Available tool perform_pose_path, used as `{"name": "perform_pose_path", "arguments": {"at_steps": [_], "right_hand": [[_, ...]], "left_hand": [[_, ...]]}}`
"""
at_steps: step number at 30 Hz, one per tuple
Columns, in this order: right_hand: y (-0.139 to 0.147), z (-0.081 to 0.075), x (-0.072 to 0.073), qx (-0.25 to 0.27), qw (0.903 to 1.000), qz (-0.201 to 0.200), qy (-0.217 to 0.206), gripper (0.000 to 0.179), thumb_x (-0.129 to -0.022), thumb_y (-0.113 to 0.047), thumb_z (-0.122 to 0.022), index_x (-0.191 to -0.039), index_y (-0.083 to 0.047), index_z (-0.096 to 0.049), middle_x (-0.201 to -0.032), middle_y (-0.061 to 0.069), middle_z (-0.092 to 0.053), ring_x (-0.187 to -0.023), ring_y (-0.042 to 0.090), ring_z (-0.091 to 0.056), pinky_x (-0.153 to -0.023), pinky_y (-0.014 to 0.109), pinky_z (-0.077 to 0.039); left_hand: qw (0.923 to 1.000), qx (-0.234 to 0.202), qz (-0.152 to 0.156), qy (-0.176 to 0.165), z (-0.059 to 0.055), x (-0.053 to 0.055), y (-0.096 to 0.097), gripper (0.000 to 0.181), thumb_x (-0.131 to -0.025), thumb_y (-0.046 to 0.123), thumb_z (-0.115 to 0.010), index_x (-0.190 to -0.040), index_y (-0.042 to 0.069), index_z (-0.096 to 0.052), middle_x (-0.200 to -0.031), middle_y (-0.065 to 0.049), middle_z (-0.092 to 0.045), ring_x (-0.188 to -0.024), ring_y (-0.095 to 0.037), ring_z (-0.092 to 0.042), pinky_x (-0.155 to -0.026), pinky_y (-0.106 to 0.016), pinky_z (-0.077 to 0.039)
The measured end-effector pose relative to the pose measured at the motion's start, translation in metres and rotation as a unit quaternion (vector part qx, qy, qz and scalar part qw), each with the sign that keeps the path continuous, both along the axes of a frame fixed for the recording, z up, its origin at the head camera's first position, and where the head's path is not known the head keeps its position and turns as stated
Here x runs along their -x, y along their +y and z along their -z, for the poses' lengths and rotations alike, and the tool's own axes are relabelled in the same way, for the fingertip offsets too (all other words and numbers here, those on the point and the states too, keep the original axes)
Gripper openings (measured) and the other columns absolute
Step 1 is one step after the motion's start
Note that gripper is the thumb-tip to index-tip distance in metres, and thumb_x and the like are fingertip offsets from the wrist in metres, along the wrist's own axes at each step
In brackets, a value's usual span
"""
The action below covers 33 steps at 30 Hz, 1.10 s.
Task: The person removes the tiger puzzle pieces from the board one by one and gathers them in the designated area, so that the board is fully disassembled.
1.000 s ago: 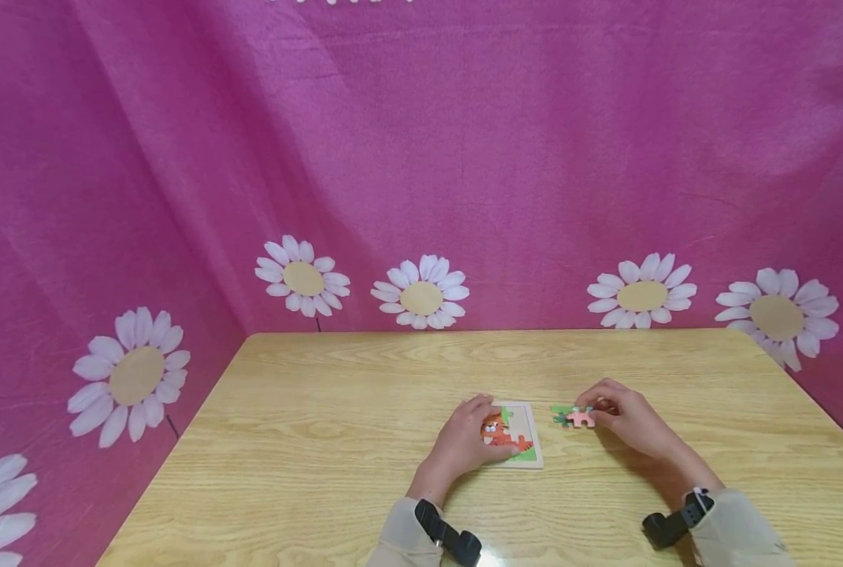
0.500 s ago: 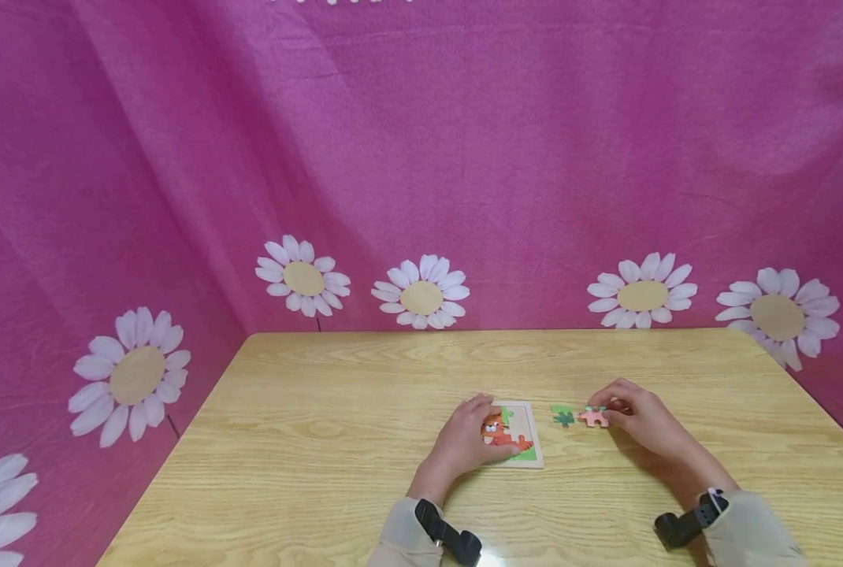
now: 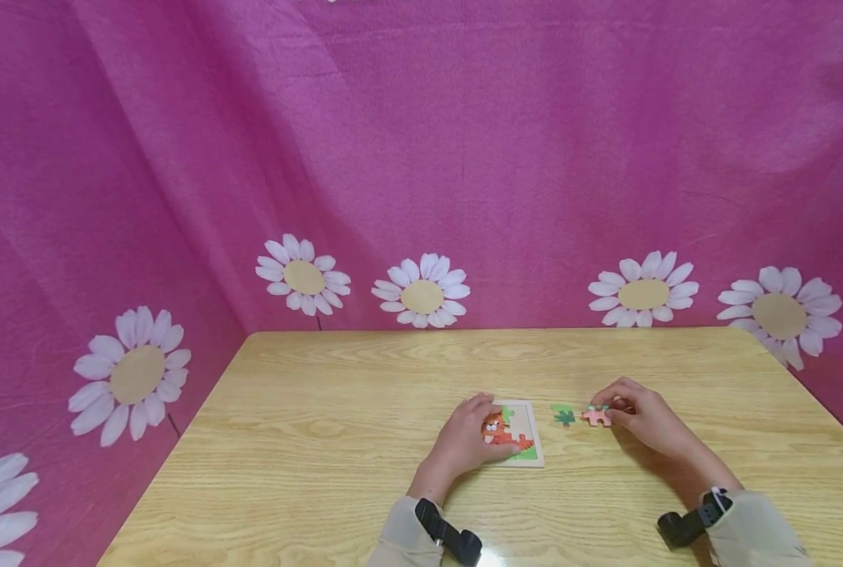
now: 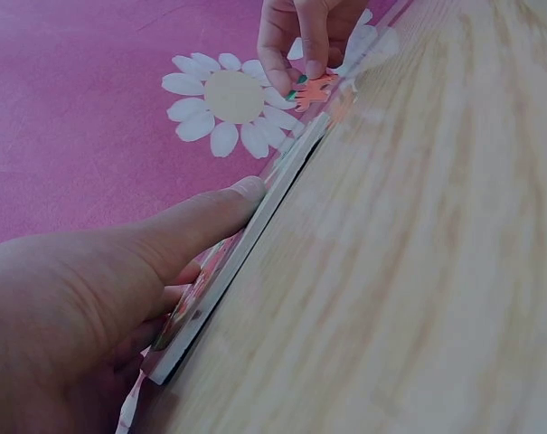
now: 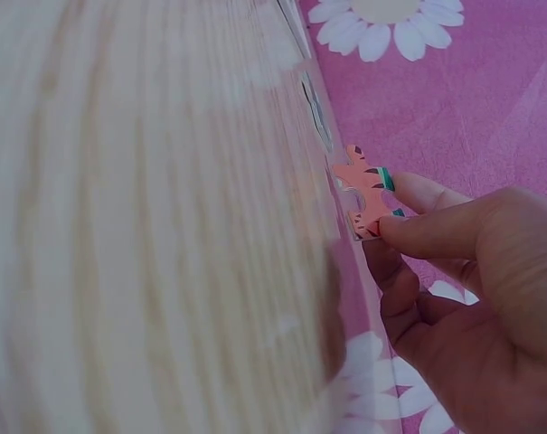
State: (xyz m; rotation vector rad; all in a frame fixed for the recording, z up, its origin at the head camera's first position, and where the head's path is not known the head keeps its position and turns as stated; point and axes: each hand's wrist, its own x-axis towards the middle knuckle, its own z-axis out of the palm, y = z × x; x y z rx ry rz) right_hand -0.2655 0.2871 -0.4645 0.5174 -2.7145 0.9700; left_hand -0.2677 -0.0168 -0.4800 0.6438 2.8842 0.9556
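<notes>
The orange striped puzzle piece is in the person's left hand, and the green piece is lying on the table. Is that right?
Not quite: the orange striped puzzle piece is in the person's right hand, not the left, as the head view shows. The green piece is indeed lying on the table.

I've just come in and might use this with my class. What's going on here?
A person is working on a small jigsaw at a table. Their left hand holds the framed puzzle, which shows an orange animal and has a bare patch toward its right side. Their right hand pinches an orange striped piece, not yet fitted. A green piece lies on the table between the frame and the right hand.
</notes>
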Motion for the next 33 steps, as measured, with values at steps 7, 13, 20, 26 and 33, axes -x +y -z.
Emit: {"name": "perform_pose_path", "arguments": {"at_steps": [7,13,20,26,33], "right_hand": [[0.0005,0.0009,0.0018,0.001,1.0,0.001,-0.005,0.024,-0.084,0.009,-0.066,-0.096,-0.011,-0.072,-0.096,0.005,-0.064,-0.085,-0.007,-0.052,-0.07,0.017,-0.049],[0.0016,0.0028,0.0043,-0.005,1.0,0.0,-0.003,0.024,-0.084,0.01,-0.066,-0.095,-0.011,-0.072,-0.097,0.006,-0.064,-0.087,-0.007,-0.053,-0.072,0.017,-0.05],[0.0004,0.0029,0.0047,0.003,1.0,-0.003,0.002,0.022,-0.083,0.01,-0.067,-0.096,-0.008,-0.071,-0.092,0.005,-0.061,-0.08,-0.005,-0.051,-0.067,0.017,-0.047],[0.0014,0.0028,0.0062,-0.005,0.9999,-0.005,-0.01,0.023,-0.085,0.009,-0.066,-0.098,-0.01,-0.071,-0.094,0.003,-0.062,-0.083,-0.007,-0.05,-0.07,0.019,-0.047],[0.0043,0.0037,0.0081,0.002,0.9985,-0.005,-0.055,0.021,-0.088,0.006,-0.063,-0.104,-0.007,-0.071,-0.099,0.007,-0.062,-0.081,-0.003,-0.049,-0.07,0.017,-0.045]], "left_hand": [[1.0,-0.001,0.004,0.0,0.0006,0.0,-0.001,0.069,-0.078,0.049,-0.079,-0.136,0.017,-0.059,-0.151,0.0,-0.047,-0.143,-0.022,-0.04,-0.116,-0.041,-0.038],[1.0,0.001,0.003,0.001,-0.0001,-0.0008,-0.0012,0.069,-0.078,0.049,-0.079,-0.136,0.016,-0.058,-0.151,-0.001,-0.047,-0.143,-0.022,-0.04,-0.116,-0.041,-0.039],[1.0,0.004,0.001,-0.003,-0.0009,-0.0009,-0.001,0.07,-0.078,0.05,-0.078,-0.136,0.017,-0.058,-0.151,0.0,-0.046,-0.142,-0.022,-0.04,-0.115,-0.041,-0.04],[1.0,0.004,0.001,-0.004,-0.0009,-0.0008,-0.0014,0.07,-0.078,0.05,-0.078,-0.136,0.017,-0.058,-0.152,0.0,-0.046,-0.143,-0.022,-0.04,-0.116,-0.041,-0.039],[0.9999,0.011,0.001,0.001,-0.0008,-0.0002,-0.0008,0.068,-0.079,0.048,-0.078,-0.136,0.017,-0.059,-0.151,-0.001,-0.046,-0.142,-0.022,-0.041,-0.116,-0.039,-0.039]]}}
